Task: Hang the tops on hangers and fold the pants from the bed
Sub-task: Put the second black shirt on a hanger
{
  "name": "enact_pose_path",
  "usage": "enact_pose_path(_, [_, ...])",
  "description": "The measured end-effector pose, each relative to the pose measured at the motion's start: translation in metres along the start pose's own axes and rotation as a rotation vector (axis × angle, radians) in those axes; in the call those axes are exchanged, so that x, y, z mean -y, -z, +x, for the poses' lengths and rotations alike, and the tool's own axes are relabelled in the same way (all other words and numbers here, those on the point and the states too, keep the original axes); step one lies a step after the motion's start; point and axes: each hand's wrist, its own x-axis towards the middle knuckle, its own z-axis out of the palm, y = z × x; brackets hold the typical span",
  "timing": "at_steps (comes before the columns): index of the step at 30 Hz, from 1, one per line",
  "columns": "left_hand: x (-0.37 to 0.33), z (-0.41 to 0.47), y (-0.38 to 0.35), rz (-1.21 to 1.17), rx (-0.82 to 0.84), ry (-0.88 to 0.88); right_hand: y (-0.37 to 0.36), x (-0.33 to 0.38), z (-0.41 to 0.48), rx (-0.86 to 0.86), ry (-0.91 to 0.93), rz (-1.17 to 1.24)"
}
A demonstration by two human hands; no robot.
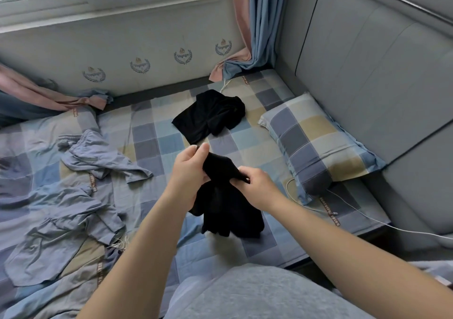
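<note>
Plainly the black garment [228,201] was soft and light. It hung limp and bunched between both hands, raised above the bed [247,147], and its lower part drooped in loose folds without keeping any shape. The left hand [193,165] had its fingers curled, with the thumb pressed against them to pinch the top edge of the cloth. The right hand [257,186] pinched a fold on the other side between thumb and fingertips, the rest of its fingers tucked in. Crumpled like that, it could not be told whether this was a top or pants.

Thin cloth of this kind would probably slip and sag rather than resist, so it likely needed to be taken at a seam, by the shoulders or the waistband, and shaken out flat before hanging or folding. A pinch in the middle would only bunch it further.

A second black piece [210,115] lay spread on the checked sheet further back, near the pillow [318,142]. Blue-grey clothes [98,158] lay rumpled on the left side of the bed. No hanger was in view.
</note>
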Motion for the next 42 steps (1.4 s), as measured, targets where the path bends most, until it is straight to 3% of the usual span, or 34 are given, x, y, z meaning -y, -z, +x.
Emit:
enact_pose_path(5, [-0.001,0.006,0.011,-0.136,-0.162,0.025,0.012,-0.003,0.0,-0.072,0.11,-0.125])
enact_pose_path(9, [0.004,0.014,0.014,-0.224,0.021,0.045,0.027,0.01,0.005,-0.063,0.064,0.077])
enact_pose_path(14, [0.04,0.012,0.002,0.323,0.289,0.065,0.057,0.035,0.019,-0.136,-0.04,0.399])
enact_pose_path(17, [0.064,0.01,-0.007,0.312,0.345,0.134,0.068,0.043,0.021,-0.143,-0.061,0.568])
enact_pose_path(21, [0.071,0.01,-0.01,0.363,0.224,0.253,0.078,0.047,0.021,-0.227,-0.087,0.744])
enact_pose_path(23, [0.072,0.011,-0.009,0.277,0.182,0.308,0.081,0.046,0.021,-0.262,-0.106,0.801])
enact_pose_path(26, [0.068,0.014,-0.008,-0.076,0.295,0.446,0.079,0.04,0.019,-0.275,-0.141,0.838])
enact_pose_path(29, [0.057,0.008,-0.011,-0.246,0.347,0.499,0.076,0.035,0.018,-0.289,-0.182,0.88])
enact_pose_path(31, [0.045,0.006,-0.015,-0.313,0.308,0.454,0.075,0.029,0.016,-0.302,-0.185,0.865])
enact_pose_path(36, [0.001,0.01,-0.015,-0.339,0.122,0.172,0.052,0.009,-0.005,-0.266,-0.056,0.521])
enact_pose_path(40, [-0.015,-0.006,-0.031,-0.367,0.085,0.21,0.012,0.002,-0.028,-0.001,0.004,0.394])
enact_pose_path(42, [-0.014,-0.015,-0.041,-0.391,0.113,0.249,-0.01,0.001,-0.027,0.009,-0.009,0.334])
